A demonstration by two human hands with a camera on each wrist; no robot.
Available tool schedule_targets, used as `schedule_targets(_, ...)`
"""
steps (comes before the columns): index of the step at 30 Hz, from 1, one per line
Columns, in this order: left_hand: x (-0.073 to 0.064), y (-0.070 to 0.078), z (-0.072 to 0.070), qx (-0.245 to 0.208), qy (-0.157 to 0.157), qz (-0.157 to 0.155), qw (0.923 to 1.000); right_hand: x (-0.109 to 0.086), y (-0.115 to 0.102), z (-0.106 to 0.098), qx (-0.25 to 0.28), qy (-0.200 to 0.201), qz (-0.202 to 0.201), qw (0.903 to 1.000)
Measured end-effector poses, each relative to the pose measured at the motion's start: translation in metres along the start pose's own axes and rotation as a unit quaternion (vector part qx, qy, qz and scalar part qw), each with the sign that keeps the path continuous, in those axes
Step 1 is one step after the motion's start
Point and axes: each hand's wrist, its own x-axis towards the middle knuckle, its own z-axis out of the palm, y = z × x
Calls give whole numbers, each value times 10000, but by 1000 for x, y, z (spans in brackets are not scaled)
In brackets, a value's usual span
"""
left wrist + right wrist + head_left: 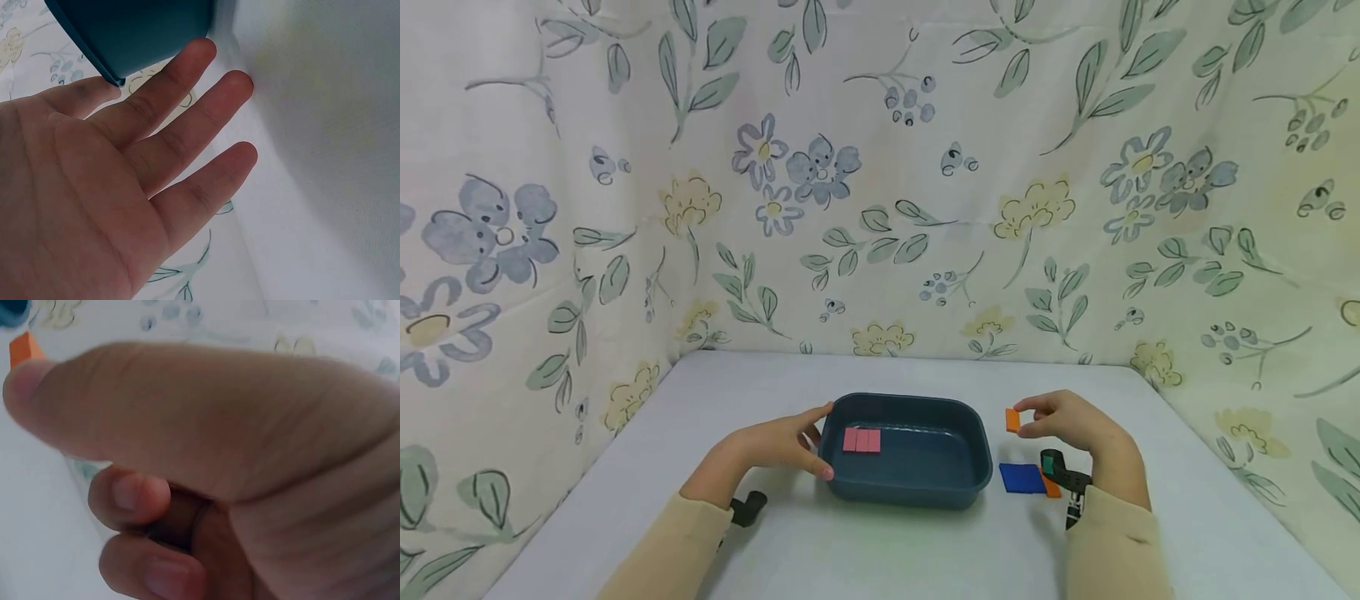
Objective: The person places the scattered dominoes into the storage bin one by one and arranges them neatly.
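Note:
A dark teal rectangular tray (910, 496) stands on the white table, with several pink blocks (862, 440) side by side at its left inside. My left hand (778, 442) is at the tray's left end, fingers spread and fairly straight, a fingertip touching the rim. In the left wrist view, the palm and fingers (181, 140) show beside the tray wall (144, 37). To the right of the tray, my right hand (1067, 417) pinches a small flat orange block (1012, 420) between thumb and forefinger, above the table. The right wrist view shows the block's corner (25, 350) past the thumb.
Below the right hand, a blue flat piece (1022, 478) lies on the table, with another orange piece (1052, 485) next to it, partly hidden by the wrist camera (1063, 473). A flowered cloth (880, 183) hangs behind the table and along its sides.

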Motion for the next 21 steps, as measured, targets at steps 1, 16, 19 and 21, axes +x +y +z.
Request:
schedule_targets(1, 0, 0, 0, -14, -6, 0, 10000, -1, -7, 0, -1, -16, -117, 9999)
schedule_targets(16, -1, 1, 1, -56, 12, -22, 10000, 22, -89, 60, -313, 7, -884, 9956)
schedule_targets(19, -1, 1, 1, -68, 0, 6, 10000, 26, -105, 81, -697, 99, -772, 9945)
schedule_targets(21, 0, 2, 1, -59, 4, 22, 10000, 28, -113, 94, -951, 154, -771, 9924)
